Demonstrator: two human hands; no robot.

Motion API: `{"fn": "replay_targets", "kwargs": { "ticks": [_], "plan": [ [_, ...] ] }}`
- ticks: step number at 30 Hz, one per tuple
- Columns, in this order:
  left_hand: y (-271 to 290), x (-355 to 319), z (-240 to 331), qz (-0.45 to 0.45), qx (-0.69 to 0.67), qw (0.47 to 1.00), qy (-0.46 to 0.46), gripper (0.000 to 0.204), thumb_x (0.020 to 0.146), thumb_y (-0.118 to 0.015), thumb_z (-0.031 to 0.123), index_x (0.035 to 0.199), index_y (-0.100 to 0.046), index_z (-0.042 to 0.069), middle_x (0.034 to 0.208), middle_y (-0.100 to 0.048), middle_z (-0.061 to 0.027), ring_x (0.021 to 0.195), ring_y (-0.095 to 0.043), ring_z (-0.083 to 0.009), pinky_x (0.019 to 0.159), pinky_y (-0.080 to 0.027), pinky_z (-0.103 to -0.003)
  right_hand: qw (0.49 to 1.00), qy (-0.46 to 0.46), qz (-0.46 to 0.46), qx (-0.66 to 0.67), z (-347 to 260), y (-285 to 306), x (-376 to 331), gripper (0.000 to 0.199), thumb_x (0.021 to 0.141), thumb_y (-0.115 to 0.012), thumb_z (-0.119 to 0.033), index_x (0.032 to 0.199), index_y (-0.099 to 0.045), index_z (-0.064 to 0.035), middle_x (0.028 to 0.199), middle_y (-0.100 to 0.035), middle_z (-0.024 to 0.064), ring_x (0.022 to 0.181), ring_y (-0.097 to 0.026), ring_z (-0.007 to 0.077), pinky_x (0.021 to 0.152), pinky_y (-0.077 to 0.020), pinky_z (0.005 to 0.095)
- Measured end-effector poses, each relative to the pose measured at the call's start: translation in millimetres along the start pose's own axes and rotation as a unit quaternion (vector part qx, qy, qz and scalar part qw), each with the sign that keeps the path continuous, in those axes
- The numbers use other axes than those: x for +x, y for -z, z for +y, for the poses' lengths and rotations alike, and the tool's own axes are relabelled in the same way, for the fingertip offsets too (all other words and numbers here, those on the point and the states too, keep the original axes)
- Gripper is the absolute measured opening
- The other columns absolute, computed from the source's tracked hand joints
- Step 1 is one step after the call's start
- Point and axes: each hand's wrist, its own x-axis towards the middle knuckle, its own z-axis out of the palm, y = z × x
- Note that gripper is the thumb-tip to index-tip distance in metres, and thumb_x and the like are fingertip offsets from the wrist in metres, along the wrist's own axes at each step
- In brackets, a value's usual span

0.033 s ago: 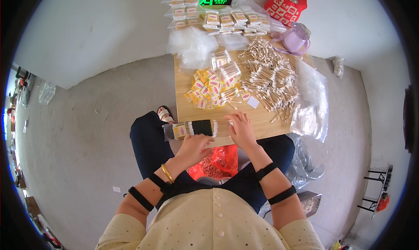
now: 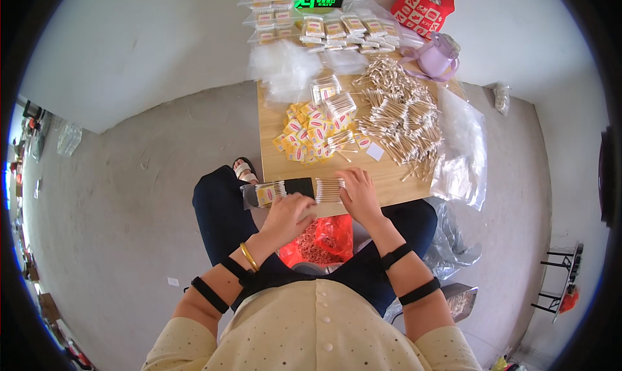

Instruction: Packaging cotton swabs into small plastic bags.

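Note:
A neat row of cotton swabs [image 2: 329, 191] lies at the table's near edge, right of a black strip [image 2: 299, 187]. At the row's right end is my right hand [image 2: 360, 191], thumb and fingers apart and touching the swab tips. My left hand [image 2: 288, 213] is open over the near edge of the black strip, its fingers loosely bent with nothing seen in them. Left of the strip sits a clear-wrapped bundle of swabs with a yellow card [image 2: 269, 193]. Beyond my hands are a heap of yellow cards [image 2: 310, 132] and a large pile of loose swabs [image 2: 403, 121].
Two swab bundles [image 2: 340, 104] lie behind the cards. Clear plastic bags [image 2: 283, 69] and finished packs [image 2: 334, 29] fill the far side. A lilac jug [image 2: 438, 58] and a red bag [image 2: 422, 11] stand far right. A red plastic bag [image 2: 324, 238] sits below the table edge.
My left hand has shifted slightly up and left, its fingers now overlapping the black strip. My right hand stays at the swab row's end.

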Motion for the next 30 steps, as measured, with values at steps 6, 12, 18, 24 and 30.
{"fn": "replay_targets", "kwargs": {
  "ticks": [6,12,18,24,30],
  "plan": [
    [-11,22,7,0.174,0.215,0.96,-0.047,0.062,0.097,-0.061,0.045,0.136,-0.051,-0.002,0.144,-0.047,-0.0195,0.141,-0.039,-0.0379,0.117,-0.028,-0.054,0.998,-0.003,-0.019,-0.057,-19,-8,-41,0.099,0.082,-0.074,-0.042,0.158,-0.025,-0.0004,0.162,-0.028,0.0233,0.152,-0.025,0.0384,0.124,-0.0204,0.0503],
    [-48,23,-9,0.088,0.34,0.936,-0.016,0.101,0.098,-0.032,0.071,0.154,-0.026,-0.012,0.167,-0.016,-0.0271,0.157,-0.006,-0.039,0.125,-0.003,-0.058,0.995,-0.016,-0.022,-0.092,-23,-26,-35,0.104,0.085,-0.07,-0.049,0.159,-0.019,0.0025,0.165,-0.018,0.0266,0.156,-0.014,0.0396,0.127,-0.0132,0.0506],
    [-56,34,-7,0.114,0.273,0.955,-0.014,0.102,0.098,-0.034,0.071,0.155,-0.023,-0.013,0.166,-0.015,-0.0284,0.158,-0.006,-0.0377,0.125,-0.003,-0.057,0.993,-0.001,-0.001,-0.118,-23,-46,-31,0.092,0.094,-0.058,-0.051,0.159,-0.02,0.0027,0.166,-0.017,0.0272,0.156,-0.013,0.0411,0.127,-0.0111,0.0519],
    [-39,29,-4,0.066,0.281,0.957,-0.012,0.095,0.1,-0.039,0.064,0.156,-0.021,-0.011,0.166,-0.017,-0.0288,0.157,-0.01,-0.0386,0.124,-0.004,-0.059,0.989,-0.014,-0.03,-0.143,-29,-43,-28,0.092,0.095,-0.056,-0.053,0.159,-0.021,0.0017,0.166,-0.016,0.0262,0.156,-0.012,0.0398,0.127,-0.0104,0.051],
    [14,4,-46,0.266,0.151,0.944,0.12,0.078,0.103,-0.046,0.053,0.151,-0.034,-0.007,0.16,-0.032,-0.027,0.153,-0.022,-0.0389,0.124,-0.014,-0.056,0.995,-0.009,-0.022,-0.094,-33,-39,-28,0.093,0.093,-0.062,-0.049,0.158,-0.022,0.0032,0.165,-0.017,0.0272,0.155,-0.014,0.0411,0.127,-0.0127,0.0518]
  ]
}}
